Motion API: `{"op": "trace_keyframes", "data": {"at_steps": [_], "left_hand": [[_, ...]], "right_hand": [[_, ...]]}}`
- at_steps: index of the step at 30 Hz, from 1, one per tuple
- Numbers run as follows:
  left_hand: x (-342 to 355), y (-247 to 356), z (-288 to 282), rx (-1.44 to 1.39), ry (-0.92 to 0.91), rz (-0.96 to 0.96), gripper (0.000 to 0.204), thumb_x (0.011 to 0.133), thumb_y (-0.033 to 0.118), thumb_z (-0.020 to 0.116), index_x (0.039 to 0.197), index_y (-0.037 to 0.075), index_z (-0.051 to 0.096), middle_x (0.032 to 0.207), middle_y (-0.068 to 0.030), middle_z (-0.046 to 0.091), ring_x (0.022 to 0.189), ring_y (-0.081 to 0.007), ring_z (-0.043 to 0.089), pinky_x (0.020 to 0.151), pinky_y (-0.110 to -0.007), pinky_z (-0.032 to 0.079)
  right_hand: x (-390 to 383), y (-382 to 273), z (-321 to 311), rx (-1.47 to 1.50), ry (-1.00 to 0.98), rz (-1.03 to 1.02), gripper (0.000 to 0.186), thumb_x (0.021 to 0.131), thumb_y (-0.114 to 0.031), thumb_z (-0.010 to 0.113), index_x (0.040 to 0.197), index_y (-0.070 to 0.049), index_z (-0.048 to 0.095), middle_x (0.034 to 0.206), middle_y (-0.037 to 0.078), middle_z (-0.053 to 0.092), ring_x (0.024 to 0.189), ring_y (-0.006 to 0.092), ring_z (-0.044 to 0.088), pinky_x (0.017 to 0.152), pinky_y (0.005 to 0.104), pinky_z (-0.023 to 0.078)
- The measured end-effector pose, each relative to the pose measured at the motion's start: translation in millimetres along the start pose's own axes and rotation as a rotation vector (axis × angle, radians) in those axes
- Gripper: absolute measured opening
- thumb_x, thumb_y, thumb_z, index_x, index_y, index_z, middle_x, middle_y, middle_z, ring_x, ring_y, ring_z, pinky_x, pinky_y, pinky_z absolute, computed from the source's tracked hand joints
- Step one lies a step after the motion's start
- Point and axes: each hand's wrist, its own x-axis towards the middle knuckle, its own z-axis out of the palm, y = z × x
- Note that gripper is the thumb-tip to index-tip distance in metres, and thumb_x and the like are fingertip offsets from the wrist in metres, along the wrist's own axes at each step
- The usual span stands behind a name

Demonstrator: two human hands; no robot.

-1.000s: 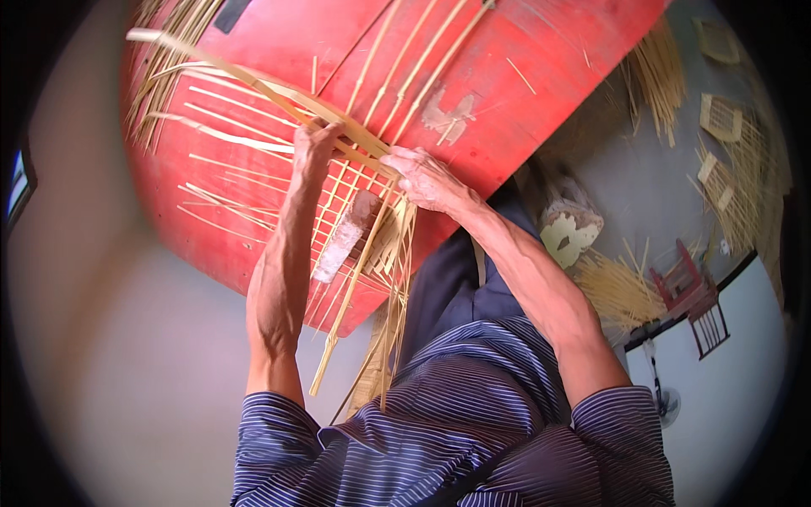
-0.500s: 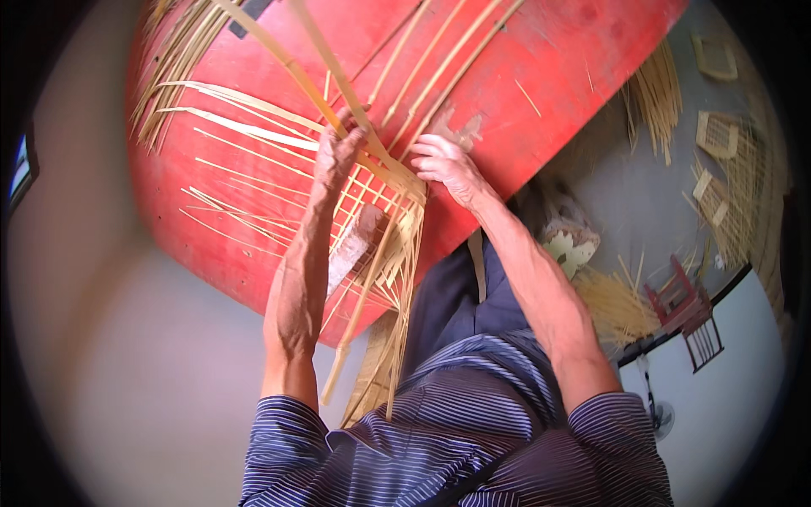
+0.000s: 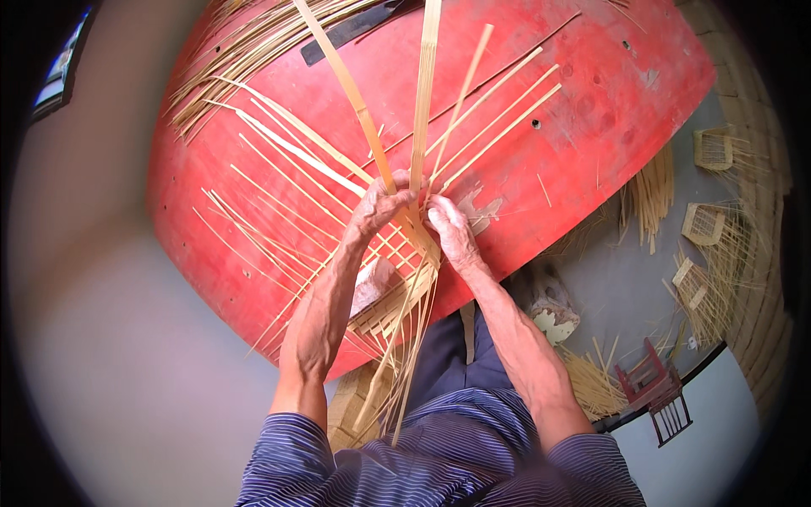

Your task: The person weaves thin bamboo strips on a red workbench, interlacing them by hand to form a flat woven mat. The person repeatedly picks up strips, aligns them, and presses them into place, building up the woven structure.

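A partly woven bamboo basket (image 3: pixel 384 314) lies at the near edge of the red board, with long loose strips fanning out from it. My left hand (image 3: pixel 382 205) is closed on wide bamboo strips (image 3: pixel 345 80) that rise from its corner and point away from me. Close beside it, my right hand (image 3: pixel 452 226) has its fingers pinched together at the same corner, by the base of narrow strips (image 3: pixel 498 114). Whether a strip sits inside that pinch is hard to see. A pale stone block (image 3: pixel 372 283) rests on the open-weave base, partly hidden by my left forearm.
The red board (image 3: pixel 583 152) carries a bundle of thin strips (image 3: pixel 253 52) and a dark flat bar (image 3: pixel 351 32) at its far left. On the floor at right are several woven pieces (image 3: pixel 705 224), a strip pile (image 3: pixel 596 384) and a small dark-red chair (image 3: pixel 646 380).
The view has shifted, so board and hands appear lower and more to the right. My right hand's fingers, looser before, are now drawn together nearer my left hand. The wide strips stand more upright.
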Motion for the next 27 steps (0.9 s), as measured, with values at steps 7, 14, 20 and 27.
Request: {"op": "trace_keyframes", "data": {"at_steps": [7, 14, 20, 27], "left_hand": [[-6.3, 7.5, 4.8, -0.105, 0.028, -0.053, 0.039, 0.094, 0.018, 0.063, 0.130, 0.002, 0.062, 0.121, -0.0104, 0.067, 0.110, -0.0190, 0.063, 0.098, -0.037, 0.050], [-9.6, 14.9, 29.6, 0.485, 0.489, -0.087, 0.082, 0.086, 0.047, 0.075, 0.144, -0.003, 0.046, 0.085, -0.0115, 0.067, 0.081, -0.0195, 0.065, 0.076, -0.036, 0.053], [-29.1, -1.2, 37.6, 0.488, 0.681, 0.041, 0.073, 0.088, 0.043, 0.075, 0.140, -0.001, 0.049, 0.084, -0.0107, 0.066, 0.078, -0.0176, 0.065, 0.072, -0.034, 0.053], [-37.2, 10.8, 43.9, 0.162, 0.764, -0.114, 0.053, 0.093, 0.033, 0.068, 0.132, 0.002, 0.053, 0.062, -0.0097, 0.061, 0.067, -0.0237, 0.067, 0.060, -0.039, 0.053]], "right_hand": [[-4.9, -38.6, 18.4, -0.383, -0.109, 0.048, 0.058, 0.091, -0.031, 0.059, 0.139, 0.000, 0.049, 0.127, 0.027, 0.062, 0.124, 0.0378, 0.057, 0.104, 0.0440, 0.045], [-29.9, -34.7, 21.0, -0.430, -0.129, -0.012, 0.059, 0.084, -0.004, 0.067, 0.140, -0.001, 0.049, 0.125, 0.017, 0.066, 0.119, 0.0244, 0.062, 0.100, 0.0379, 0.049], [-26.6, -7.5, 19.2, -0.279, -0.098, -0.045, 0.048, 0.086, -0.004, 0.072, 0.132, 0.001, 0.057, 0.121, 0.019, 0.066, 0.115, 0.0261, 0.065, 0.096, 0.0378, 0.053], [-19.5, 10.8, 10.8, -0.300, -0.096, -0.041, 0.047, 0.087, -0.007, 0.073, 0.131, 0.000, 0.058, 0.118, 0.014, 0.068, 0.109, 0.0222, 0.065, 0.091, 0.0364, 0.054]]}}
